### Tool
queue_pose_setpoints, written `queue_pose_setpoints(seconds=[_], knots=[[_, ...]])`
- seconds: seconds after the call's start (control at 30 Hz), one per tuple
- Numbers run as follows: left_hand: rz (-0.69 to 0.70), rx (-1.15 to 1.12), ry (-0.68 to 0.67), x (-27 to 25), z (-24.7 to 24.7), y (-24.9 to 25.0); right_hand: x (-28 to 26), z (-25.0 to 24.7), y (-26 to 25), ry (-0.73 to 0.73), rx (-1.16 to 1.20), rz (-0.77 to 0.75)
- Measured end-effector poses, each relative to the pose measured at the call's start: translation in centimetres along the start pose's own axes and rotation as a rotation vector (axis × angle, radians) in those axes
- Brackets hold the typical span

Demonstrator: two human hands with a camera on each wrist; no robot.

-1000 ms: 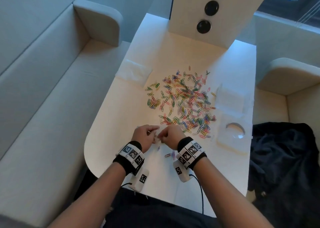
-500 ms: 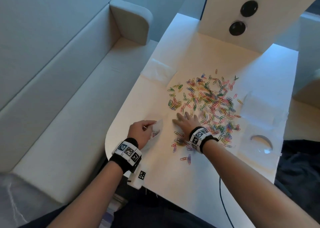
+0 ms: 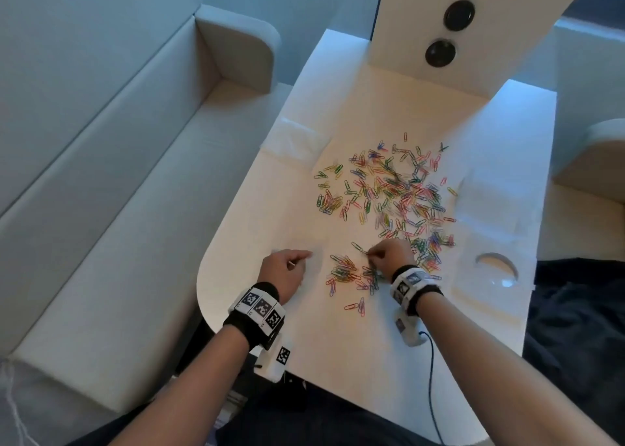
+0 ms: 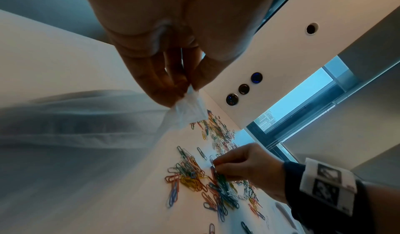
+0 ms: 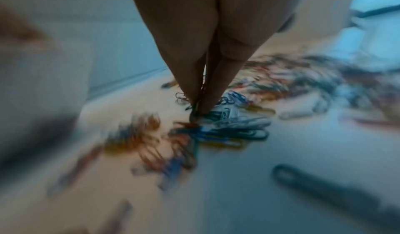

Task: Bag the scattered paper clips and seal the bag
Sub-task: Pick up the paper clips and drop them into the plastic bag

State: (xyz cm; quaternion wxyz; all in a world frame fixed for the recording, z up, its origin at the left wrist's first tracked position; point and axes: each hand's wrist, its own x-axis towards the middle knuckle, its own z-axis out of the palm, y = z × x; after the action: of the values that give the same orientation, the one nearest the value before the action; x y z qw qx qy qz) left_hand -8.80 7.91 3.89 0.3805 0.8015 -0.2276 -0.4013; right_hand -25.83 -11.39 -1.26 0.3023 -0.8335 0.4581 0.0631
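Early going: left hand [image 3: 284, 271] pinching the bag [image 4: 187, 111], right hand [image 3: 389, 257] pinching paper clips [image 3: 392, 192] off the bench [image 3: 270, 215]; nearly all unbagged, sealing undone.

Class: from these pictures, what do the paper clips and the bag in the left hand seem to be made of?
Paper clips: bent wire, apparently with a coloured coating; thin loops in red, green, blue, yellow.
Bag, pinched by the left hand: probably thin clear plastic film; translucent, crinkled and limp.

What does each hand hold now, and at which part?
The left hand pinches the clear plastic bag at its top corner. The right hand pinches a few paper clips from the near cluster; which part cannot be told.
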Motion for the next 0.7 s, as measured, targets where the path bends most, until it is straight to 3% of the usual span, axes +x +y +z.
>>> queue_pose_setpoints(seconds=[0.07, 0.13, 0.2, 0.3, 0.37, 0.43, 0.6, 0.7], knots=[[-0.002, 0.012, -0.008, 0.0, 0.3, 0.1, -0.9, -0.6, 0.8, 0.054, 0.379, 0.239], [-0.022, -0.004, -0.026, 0.2, 0.6, 0.3, -2.1, -1.0, 0.7, 0.028, 0.914, 0.394], [-0.06, -0.058, -0.044, 0.3, 1.1, 0.6, -3.5, -1.4, -0.5, 0.005, 1.375, 0.42], [-0.072, -0.103, -0.045, 0.3, 1.8, 1.0, -5.5, -1.9, -3.9, -0.064, 1.667, 0.363], [-0.06, -0.119, -0.051, 0.1, 2.1, 1.2, -6.5, -1.5, -6.1, -0.103, 1.687, 0.311], [-0.039, -0.128, -0.053, 0.0, 2.1, 1.4, -7.1, -0.2, -7.8, -0.1, 1.564, 0.273], [-0.012, -0.104, -0.063, -0.3, 1.1, 1.1, -7.0, 2.3, -9.3, 0.068, 0.923, 0.19], [0.009, -0.084, -0.084, -0.4, 0.6, 0.8, -6.9, 2.2, -10.4, 0.028, 0.688, 0.116]])
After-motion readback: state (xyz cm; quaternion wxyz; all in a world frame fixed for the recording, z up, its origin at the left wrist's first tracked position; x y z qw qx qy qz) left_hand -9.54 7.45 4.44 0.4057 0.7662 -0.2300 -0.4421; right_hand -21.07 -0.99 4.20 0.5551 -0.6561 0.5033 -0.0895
